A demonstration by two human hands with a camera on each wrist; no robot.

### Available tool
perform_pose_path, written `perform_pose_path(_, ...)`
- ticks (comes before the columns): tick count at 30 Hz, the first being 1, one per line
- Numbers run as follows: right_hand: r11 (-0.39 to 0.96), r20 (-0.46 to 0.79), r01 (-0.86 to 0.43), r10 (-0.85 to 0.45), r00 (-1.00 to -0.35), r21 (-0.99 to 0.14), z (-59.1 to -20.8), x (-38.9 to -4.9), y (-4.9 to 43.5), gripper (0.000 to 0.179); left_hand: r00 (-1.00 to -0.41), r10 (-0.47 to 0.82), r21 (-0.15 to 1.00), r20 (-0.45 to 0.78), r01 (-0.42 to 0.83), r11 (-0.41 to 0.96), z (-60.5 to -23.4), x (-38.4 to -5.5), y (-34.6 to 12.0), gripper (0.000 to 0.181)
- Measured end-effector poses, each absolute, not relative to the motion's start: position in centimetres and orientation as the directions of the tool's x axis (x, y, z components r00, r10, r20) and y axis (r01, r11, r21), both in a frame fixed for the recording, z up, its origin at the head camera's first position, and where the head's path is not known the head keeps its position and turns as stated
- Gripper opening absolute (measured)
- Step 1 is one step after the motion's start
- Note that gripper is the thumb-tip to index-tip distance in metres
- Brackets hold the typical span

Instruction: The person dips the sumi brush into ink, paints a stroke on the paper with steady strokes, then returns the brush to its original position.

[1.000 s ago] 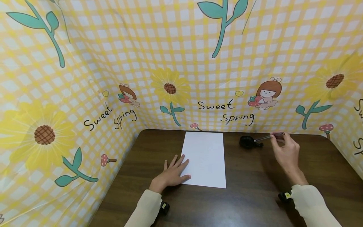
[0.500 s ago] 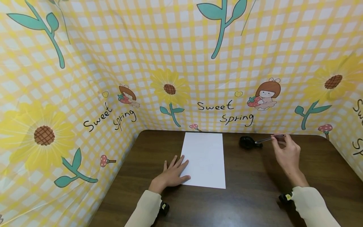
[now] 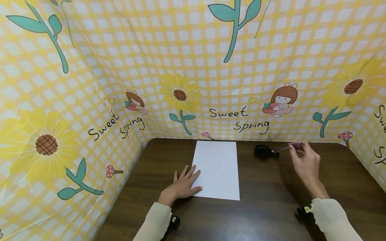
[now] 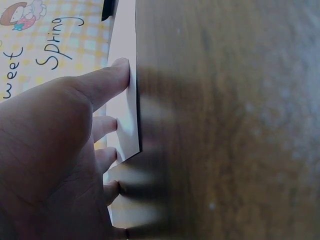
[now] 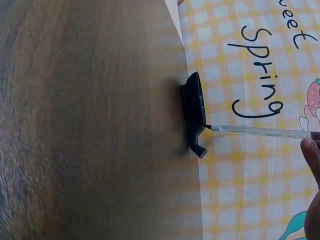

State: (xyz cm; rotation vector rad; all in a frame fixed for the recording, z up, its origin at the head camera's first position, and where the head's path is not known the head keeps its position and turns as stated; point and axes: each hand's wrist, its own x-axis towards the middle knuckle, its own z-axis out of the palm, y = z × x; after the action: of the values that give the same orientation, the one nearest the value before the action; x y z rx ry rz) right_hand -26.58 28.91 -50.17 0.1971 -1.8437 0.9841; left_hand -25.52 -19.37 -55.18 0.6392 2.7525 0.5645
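Observation:
A sheet of white paper (image 3: 217,170) lies on the dark wooden table. My left hand (image 3: 182,186) rests on its left edge with the fingers spread; in the left wrist view the thumb (image 4: 107,82) presses near the paper's lower edge. At the back right sits a small black dish (image 3: 262,151) with a short stub at one side. My right hand (image 3: 307,164) pinches a slim brush (image 5: 260,131) with a clear handle and dark tip. In the right wrist view the tip is right at the dish's rim, near the stub (image 5: 197,149).
A yellow checked cloth (image 3: 223,80) printed with flowers and words hangs behind and beside the table (image 3: 265,214). Black straps with small devices sit at both wrists. Table surface lies between the paper and the dish.
The brush tip has moved slightly right, from over the dish to its rim near the stub, with my right hand shifting a little right. My left hand stays on the paper.

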Motion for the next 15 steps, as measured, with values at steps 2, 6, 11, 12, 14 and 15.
perform_pose_path(2,0.657,0.824,-0.529,0.278,-0.493,-0.538,-50.1,-26.4,29.0,0.021,-0.866,0.474,0.443,-0.156,0.368,0.818,-54.7,-25.3,-19.3,0.086)
perform_pose_path(6,0.654,0.821,-0.532,0.264,-0.506,-0.538,-49.8,-26.2,29.1,0.020,-0.858,0.488,0.468,-0.160,0.370,0.803,-53.5,-24.6,-19.1,0.085)
perform_pose_path(11,0.652,0.819,-0.535,0.253,-0.515,-0.537,-49.7,-26.0,29.2,0.018,-0.859,0.488,0.463,-0.155,0.374,0.804,-53.8,-24.7,-19.2,0.084)
perform_pose_path(12,0.653,0.819,-0.534,0.253,-0.515,-0.537,-49.7,-26.0,29.2,0.018,-0.861,0.488,0.463,-0.145,0.377,0.802,-54.1,-24.9,-19.3,0.084)
perform_pose_path(14,0.654,0.821,-0.536,0.251,-0.513,-0.534,-49.6,-26.0,29.3,0.018,-0.864,0.483,0.460,-0.145,0.373,0.806,-54.2,-24.9,-19.3,0.084)
perform_pose_path(15,0.654,0.822,-0.536,0.250,-0.512,-0.533,-49.6,-26.0,29.3,0.018,-0.865,0.484,0.457,-0.135,0.379,0.805,-54.5,-25.1,-19.4,0.084)
